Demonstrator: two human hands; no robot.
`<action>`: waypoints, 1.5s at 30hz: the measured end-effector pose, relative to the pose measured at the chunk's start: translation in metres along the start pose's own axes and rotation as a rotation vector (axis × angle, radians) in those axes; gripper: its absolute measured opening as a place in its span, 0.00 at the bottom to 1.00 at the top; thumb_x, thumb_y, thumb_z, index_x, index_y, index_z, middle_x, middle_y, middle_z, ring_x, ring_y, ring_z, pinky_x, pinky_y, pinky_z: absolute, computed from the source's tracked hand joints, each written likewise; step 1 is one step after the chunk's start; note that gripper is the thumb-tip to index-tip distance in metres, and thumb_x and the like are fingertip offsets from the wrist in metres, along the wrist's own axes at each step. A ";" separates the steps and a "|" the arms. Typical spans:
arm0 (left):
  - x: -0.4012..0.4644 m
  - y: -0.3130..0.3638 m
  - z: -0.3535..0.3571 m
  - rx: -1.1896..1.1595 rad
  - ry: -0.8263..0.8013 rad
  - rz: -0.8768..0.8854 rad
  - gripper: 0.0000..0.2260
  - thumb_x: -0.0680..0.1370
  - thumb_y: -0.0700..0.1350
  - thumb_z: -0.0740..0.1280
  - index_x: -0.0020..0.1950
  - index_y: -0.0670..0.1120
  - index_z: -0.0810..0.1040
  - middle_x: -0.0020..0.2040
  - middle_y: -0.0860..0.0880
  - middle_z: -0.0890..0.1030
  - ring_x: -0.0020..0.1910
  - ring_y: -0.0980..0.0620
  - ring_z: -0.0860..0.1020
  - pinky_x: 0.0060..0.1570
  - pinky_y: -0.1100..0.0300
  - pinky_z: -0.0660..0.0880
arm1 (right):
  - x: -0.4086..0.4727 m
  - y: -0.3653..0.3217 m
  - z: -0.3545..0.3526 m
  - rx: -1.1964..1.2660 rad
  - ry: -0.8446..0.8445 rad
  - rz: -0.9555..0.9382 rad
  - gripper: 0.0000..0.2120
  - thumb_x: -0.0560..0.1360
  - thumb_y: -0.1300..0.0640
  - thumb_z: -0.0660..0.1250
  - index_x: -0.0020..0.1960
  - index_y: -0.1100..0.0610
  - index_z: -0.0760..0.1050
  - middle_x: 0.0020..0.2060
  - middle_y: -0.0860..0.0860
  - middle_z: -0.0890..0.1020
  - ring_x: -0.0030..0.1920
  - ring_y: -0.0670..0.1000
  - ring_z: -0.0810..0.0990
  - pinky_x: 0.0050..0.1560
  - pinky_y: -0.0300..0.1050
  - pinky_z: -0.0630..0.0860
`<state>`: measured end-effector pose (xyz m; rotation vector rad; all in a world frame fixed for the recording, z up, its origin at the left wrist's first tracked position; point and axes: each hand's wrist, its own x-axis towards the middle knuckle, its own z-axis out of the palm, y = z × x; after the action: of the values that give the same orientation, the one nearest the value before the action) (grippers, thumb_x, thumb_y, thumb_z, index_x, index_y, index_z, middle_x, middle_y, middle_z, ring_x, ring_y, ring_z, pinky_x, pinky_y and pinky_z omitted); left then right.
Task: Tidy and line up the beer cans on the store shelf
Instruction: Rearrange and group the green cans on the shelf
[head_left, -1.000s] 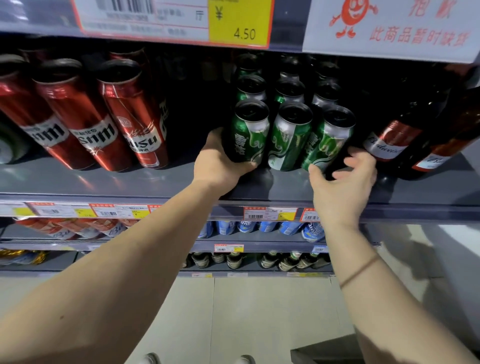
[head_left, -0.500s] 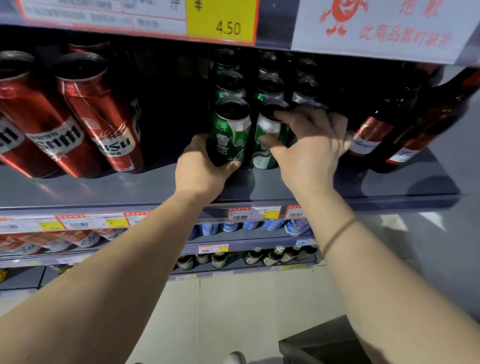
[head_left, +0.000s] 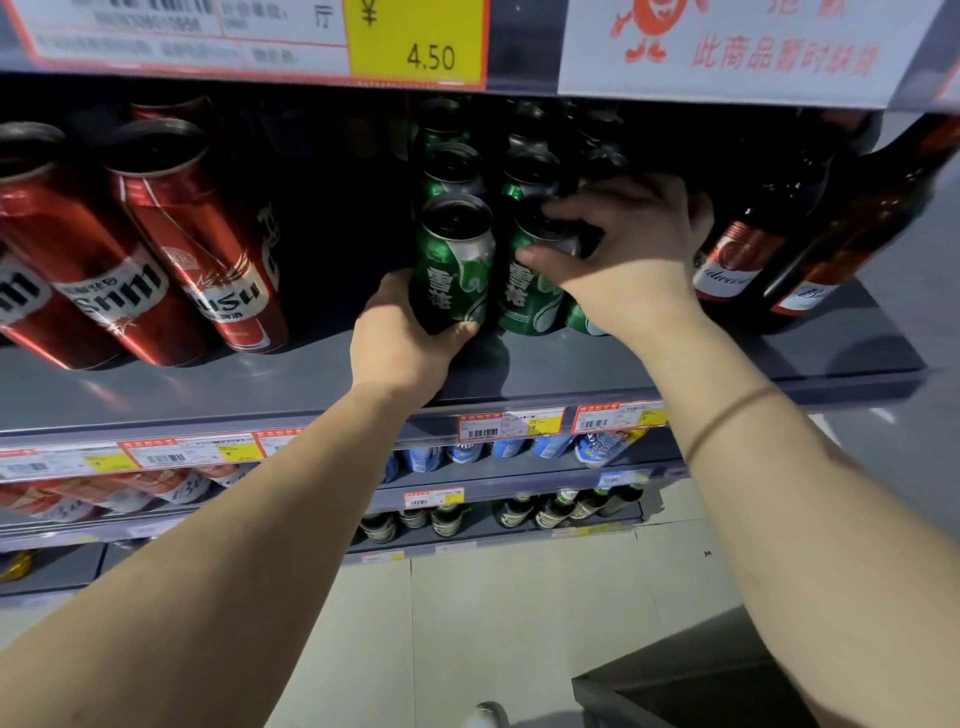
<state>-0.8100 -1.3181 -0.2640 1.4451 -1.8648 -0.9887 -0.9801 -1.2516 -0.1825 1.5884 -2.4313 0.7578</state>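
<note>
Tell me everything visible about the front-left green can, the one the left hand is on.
The front-left green can is a tall metal beer can, glossy green with a pale swirl and white Chinese characters, with a dark top inside a silver rim. It stands at the front of the grey shelf, heading a row of green cans. The left hand wraps its lower left side. It sits close beside the middle can.

Both forearms bare, no sleeves in view. Thin brown band (head_left: 727, 415) circles the right wrist, just behind the right hand (head_left: 634, 260). Left hand (head_left: 400, 343) wears nothing.
</note>
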 end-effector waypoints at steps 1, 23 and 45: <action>0.000 0.000 0.000 0.002 0.001 0.001 0.31 0.68 0.52 0.78 0.67 0.48 0.71 0.60 0.49 0.80 0.59 0.48 0.78 0.54 0.60 0.72 | -0.002 0.003 0.000 0.049 0.021 -0.016 0.23 0.65 0.35 0.71 0.55 0.44 0.82 0.56 0.43 0.82 0.67 0.55 0.67 0.65 0.47 0.50; -0.003 0.004 0.001 -0.006 0.022 0.014 0.30 0.69 0.53 0.77 0.67 0.47 0.71 0.60 0.49 0.80 0.58 0.48 0.78 0.52 0.62 0.70 | -0.037 0.076 0.019 0.666 -0.309 0.436 0.26 0.69 0.58 0.77 0.64 0.56 0.72 0.50 0.43 0.80 0.42 0.30 0.77 0.46 0.29 0.73; -0.003 0.005 0.004 0.073 0.031 0.042 0.31 0.67 0.54 0.78 0.65 0.46 0.73 0.60 0.46 0.81 0.59 0.45 0.78 0.56 0.55 0.73 | -0.036 0.074 0.029 0.448 -0.335 0.397 0.29 0.67 0.43 0.74 0.64 0.51 0.71 0.57 0.49 0.81 0.58 0.54 0.78 0.58 0.55 0.76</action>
<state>-0.8148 -1.3136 -0.2620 1.4492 -1.9190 -0.8812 -1.0257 -1.2125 -0.2461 1.4717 -3.0424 1.2674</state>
